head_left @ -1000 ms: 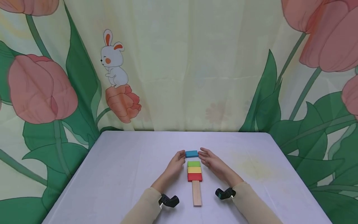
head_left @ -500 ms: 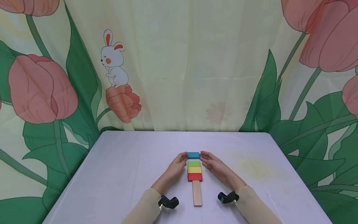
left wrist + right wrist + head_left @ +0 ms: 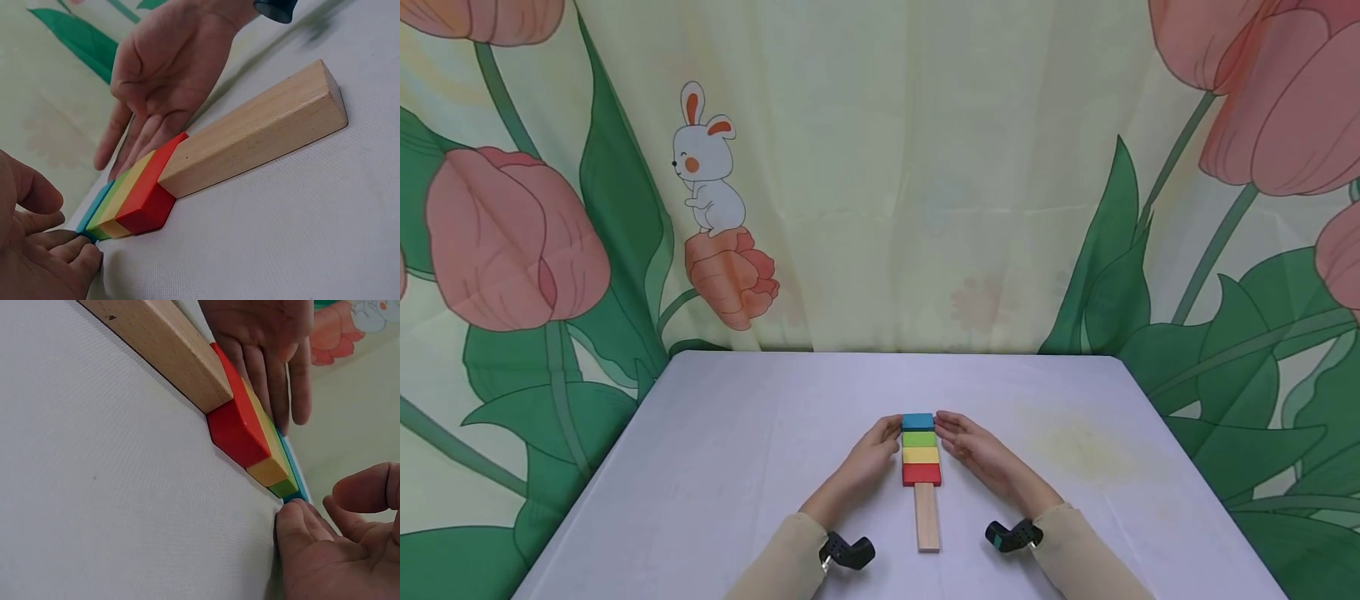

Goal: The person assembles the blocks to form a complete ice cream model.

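Note:
A blue block lies at the far end of a row, right behind a green block; whether those two touch I cannot tell. A yellow block and a red block follow toward me, then a long plain wooden block pointing at the near side. My left hand touches the blue block's left end with nearly straight fingers. At its right end rest the fingertips of my right hand. In the left wrist view, both thumbs stay off the blocks.
The blocks lie on a table with a white cloth. Behind its far edge hangs a curtain printed with tulips and a rabbit. Black wrist cameras sit on both forearms.
Both hands have drawn the blue block toward me, up to the green one. It was tilted and farther off a second ago; now it lines up with the row.

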Available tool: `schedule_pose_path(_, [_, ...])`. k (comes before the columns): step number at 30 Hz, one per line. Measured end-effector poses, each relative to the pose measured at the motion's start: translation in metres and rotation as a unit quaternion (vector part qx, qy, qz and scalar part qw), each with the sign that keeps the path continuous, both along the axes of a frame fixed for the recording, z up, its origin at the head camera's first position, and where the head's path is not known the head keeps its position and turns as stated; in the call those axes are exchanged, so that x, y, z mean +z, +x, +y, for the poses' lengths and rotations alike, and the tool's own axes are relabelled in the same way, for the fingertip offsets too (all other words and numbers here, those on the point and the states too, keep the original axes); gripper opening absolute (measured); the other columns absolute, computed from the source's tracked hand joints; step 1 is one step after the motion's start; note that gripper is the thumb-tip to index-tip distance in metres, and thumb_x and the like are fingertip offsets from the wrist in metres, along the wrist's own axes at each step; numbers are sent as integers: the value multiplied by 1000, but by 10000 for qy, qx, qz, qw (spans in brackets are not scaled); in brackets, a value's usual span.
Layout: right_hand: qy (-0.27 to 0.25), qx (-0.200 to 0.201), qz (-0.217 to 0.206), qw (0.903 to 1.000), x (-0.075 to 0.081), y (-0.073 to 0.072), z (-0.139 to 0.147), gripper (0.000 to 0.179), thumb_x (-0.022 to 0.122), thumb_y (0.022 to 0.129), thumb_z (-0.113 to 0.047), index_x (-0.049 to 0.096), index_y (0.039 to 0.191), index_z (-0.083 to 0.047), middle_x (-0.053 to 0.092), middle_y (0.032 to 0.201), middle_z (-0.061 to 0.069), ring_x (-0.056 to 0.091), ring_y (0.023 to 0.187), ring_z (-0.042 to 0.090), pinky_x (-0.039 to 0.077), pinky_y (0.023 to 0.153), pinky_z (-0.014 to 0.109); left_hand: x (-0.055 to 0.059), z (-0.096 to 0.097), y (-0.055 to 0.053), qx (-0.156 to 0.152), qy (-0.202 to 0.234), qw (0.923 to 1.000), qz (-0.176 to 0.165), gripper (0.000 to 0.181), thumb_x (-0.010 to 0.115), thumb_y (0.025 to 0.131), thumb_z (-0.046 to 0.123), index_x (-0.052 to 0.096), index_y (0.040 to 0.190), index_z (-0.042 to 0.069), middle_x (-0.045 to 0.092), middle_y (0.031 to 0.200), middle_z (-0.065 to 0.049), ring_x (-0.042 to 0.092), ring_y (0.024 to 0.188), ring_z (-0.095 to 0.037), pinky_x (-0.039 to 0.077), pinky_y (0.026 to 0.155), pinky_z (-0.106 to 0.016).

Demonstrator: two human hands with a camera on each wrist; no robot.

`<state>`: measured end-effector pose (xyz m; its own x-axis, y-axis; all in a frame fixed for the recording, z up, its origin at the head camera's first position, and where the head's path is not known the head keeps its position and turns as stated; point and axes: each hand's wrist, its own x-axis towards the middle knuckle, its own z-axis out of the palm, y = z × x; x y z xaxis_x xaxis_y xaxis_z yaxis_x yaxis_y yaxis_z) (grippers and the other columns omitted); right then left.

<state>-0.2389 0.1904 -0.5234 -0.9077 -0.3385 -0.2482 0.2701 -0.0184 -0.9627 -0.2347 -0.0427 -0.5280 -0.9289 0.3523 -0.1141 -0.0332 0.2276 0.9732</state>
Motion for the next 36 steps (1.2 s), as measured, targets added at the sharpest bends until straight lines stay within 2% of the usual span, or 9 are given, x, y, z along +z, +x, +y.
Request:
schedule_pose_path(11, [1,42,23,10000,-1,5,-1,59,38,103,-1,26,161,-3,23,170,20,24,158,36,25,124,48,-4,-1,0,-24,-84,10000,46,53,45,105,15,39,156,4,39,164,-17,35,153,-35,33,121,-53])
schedule_pose_path(19, [97,28,84,9999,-4,7,1,63,38,98,2,27,160,-2,22,170,21,23,158,37,26,123,49,-6,0,1,-61,-149,9998,95,52,45,105,16,40,156,4,38,164,-17,34,154,-34,32,121,-51])
schedule_pose_path(23, [137,14,73,9999,-3,8,2,60,40,101,-2,28,160,-2,24,169,21,25,157,37,27,122,50,-5,1,1,-48,-173,9998,78,53,45,106,18,39,156,5,38,164,-16,35,154,-32,32,122,-51])
schedule_pose_path(27, [712,103,267,9970,3,14,2,55,46,105,-11,32,159,-4,33,165,22,34,153,39,32,121,53,-2,-2,3,-116,-360,9991,178,51,45,107,21,41,155,5,41,162,-17,37,152,-33,33,121,-52])
schedule_pose_path(29, [1348,217,557,9891,9,22,1,53,49,106,-17,37,157,-6,41,160,21,41,149,40,38,118,55,1,-5,7,-122,-550,9980,275,49,46,107,23,45,152,5,46,159,-17,42,149,-35,36,119,-53])
schedule_pose_path(31, [2070,353,1012,9725,16,32,0,50,52,105,-19,44,153,-7,48,154,19,46,144,41,42,114,57,5,-9,12,-148,-784,9960,414,46,48,107,25,49,149,6,51,154,-17,47,145,-36,40,116,-55])
schedule_pose_path(34, [3089,490,1692,9346,27,50,-1,42,57,104,-21,54,145,-13,55,149,12,49,142,38,43,112,60,10,-16,23,-309,-1432,9857,830,45,51,107,32,54,146,9,56,149,-13,51,141,-34,44,113,-56])
schedule_pose_path(35, [3403,551,1942,9184,29,55,-1,40,58,104,-21,57,143,-14,56,148,10,49,142,38,42,113,61,12,-18,27,-434,-1772,9772,1087,45,52,106,33,56,144,10,58,148,-11,52,140,-33,44,112,-56])
schedule_pose_path(36, [3743,631,2201,8986,31,61,0,39,61,103,-23,59,142,-15,57,147,8,48,143,37,39,115,61,14,-21,31,-575,-2167,9646,1391,44,53,106,35,57,143,11,59,148,-9,52,141,-33,43,113,-57])
